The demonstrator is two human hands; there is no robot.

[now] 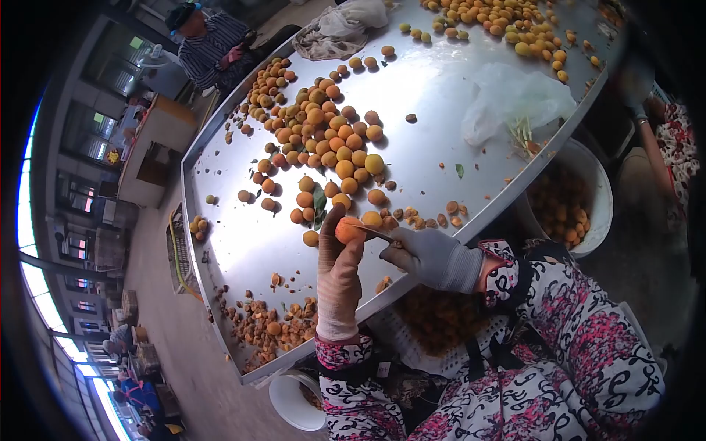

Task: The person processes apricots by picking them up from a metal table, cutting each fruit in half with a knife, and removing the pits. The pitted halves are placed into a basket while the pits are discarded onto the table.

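Observation:
My left hand, in a stained pale glove, grips an orange apricot between fingers and thumb, above the near edge of the metal table. My right hand, in a grey glove, is closed around a small knife whose blade meets the apricot's side. Its handle is mostly hidden in the fingers. Just beyond my hands, a pile of whole apricots spreads across the metal table. Halves and pits lie near my right hand, and a heap of brownish scraps is left of my left wrist.
A white bucket of apricots stands at right, and another white bucket is below the table's left corner. In my lap sits a white perforated basket. A plastic bag lies on the table. People sit at the far end and right side.

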